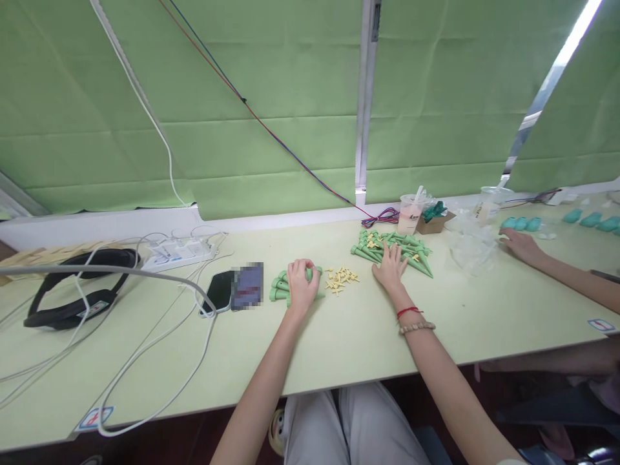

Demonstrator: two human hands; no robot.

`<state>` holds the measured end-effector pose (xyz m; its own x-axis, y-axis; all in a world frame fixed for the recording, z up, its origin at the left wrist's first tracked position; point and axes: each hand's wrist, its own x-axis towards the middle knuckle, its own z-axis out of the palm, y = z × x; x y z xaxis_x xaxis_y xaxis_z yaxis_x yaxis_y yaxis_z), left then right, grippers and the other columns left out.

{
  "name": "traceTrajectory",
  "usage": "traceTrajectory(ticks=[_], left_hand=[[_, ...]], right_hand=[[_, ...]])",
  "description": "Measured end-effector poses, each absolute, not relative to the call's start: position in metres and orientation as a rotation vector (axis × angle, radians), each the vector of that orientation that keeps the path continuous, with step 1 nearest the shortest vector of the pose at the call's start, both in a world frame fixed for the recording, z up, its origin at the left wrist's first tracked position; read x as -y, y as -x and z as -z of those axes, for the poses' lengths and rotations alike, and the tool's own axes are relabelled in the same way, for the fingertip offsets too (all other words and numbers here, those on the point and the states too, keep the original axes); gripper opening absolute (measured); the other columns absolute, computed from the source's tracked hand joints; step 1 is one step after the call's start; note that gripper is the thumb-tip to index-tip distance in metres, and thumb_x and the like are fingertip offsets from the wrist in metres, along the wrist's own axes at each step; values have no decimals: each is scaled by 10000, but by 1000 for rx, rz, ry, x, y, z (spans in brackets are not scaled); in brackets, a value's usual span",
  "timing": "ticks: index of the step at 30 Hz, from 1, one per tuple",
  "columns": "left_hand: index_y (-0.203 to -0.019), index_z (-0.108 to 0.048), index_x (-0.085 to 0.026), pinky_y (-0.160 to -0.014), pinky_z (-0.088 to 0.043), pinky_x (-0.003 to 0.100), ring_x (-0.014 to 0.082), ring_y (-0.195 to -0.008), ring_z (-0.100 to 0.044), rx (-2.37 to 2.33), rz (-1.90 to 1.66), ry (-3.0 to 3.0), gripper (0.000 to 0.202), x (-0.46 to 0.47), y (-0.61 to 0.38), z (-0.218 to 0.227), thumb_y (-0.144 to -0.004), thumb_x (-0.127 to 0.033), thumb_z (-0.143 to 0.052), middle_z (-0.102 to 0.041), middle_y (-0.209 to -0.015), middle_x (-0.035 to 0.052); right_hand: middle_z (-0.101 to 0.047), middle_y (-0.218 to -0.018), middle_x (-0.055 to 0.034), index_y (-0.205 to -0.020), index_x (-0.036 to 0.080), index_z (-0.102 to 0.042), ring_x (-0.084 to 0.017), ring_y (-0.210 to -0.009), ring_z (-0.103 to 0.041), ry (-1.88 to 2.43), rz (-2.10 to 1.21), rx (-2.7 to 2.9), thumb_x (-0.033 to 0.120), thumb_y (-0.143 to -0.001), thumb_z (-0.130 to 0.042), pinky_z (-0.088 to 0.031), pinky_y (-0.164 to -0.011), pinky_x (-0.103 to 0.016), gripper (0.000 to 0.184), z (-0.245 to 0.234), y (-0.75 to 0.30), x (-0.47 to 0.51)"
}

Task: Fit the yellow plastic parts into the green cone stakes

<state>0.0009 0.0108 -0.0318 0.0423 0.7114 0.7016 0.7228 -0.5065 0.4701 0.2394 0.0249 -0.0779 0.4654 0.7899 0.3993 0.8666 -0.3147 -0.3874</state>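
In the head view, my left hand [303, 284] is curled over a small group of green cones [279, 284], its fingers bent down among them. My own hand covers what is beneath, so I can't tell whether the fingertips are pinched on a cone or only resting there.

My right hand [390, 266] lies palm down on the near edge of a bigger green heap [363, 250], fingers spread apart and clamped on nothing that I can see. The loose yellow pieces [341, 279] are scattered on the tabletop [339, 349] between my hands, just beside the small group; a few more yellow bits lie on the heap.

Judging by how things lie, the work looks partway along at most: the few cones by my left hand sit side by side, roughly in line, while far more lie jumbled under and beyond my right, and plenty of yellow pieces are loose. Whether any cone is finished, I can't make out.

Beyond the heap stand a pink drink cup [408, 216] and a small cardboard box [433, 224]. Farther right, a co-worker's hand [520, 245] is near some teal pieces [523, 223].
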Motion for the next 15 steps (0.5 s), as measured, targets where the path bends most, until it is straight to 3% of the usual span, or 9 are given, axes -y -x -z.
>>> traceTrajectory(ticks=[7, 10, 15], left_hand=[[-754, -464, -202, -771, -350, 339, 196, -802, -445, 1501, 1515, 2267, 39, -11, -1, 32, -765, -165, -465, -545, -779, 39], [-751, -459, -203, -770, -349, 339, 198, -803, -443, 1510, 1518, 2272, 41, -10, -1, 32, -766, -166, -463, -543, -781, 39], [-750, -455, -205, -772, -349, 342, 200, -805, -444, 1520, 1518, 2272, 45, -11, -1, 32, -762, -163, -466, -545, -788, 41]], right_hand=[[-535, -1095, -147, -1163, 150, -547, -285, -1063, -396, 2070, 155, 1215, 203, -787, -426, -261, -916, -423, 399, 70, -247, -20], [-557, -1009, -137, -1066, 158, -609, -285, -1004, -408, 2060, 104, 1234, 178, -798, -413, -306, -842, -398, 332, 65, -246, -16], [-492, -1066, -144, -1050, 137, -608, -255, -981, -441, 2009, 106, 1152, 158, -775, -448, -349, -815, -341, 319, 66, -248, -15]])
